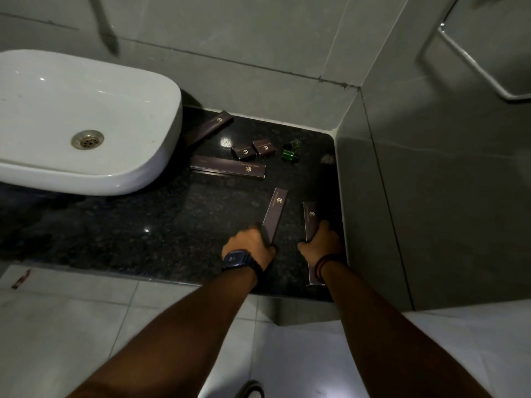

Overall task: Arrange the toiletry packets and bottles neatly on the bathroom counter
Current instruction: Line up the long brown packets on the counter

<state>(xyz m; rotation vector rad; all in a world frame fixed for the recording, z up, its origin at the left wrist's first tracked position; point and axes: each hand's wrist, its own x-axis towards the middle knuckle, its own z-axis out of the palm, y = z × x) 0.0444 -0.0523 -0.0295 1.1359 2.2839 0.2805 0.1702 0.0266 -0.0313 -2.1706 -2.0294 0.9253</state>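
While both hands grip long packets on the table (pixel 143 225) right of the basin (pixel 86 110), we judge they should slide parallel, ends level.

- Left hand (pixel 249 245): closed on one long packet (pixel 275 214).
- Right hand (pixel 323 242): closed on another (pixel 309 222), farthest from the basin.
- Long packets: four; two lie beside the basin (pixel 228 167) (pixel 211 128).
- Small boxes (pixel 254 150): two.
- Green bottles (pixel 290 152): two, beyond the boxes.
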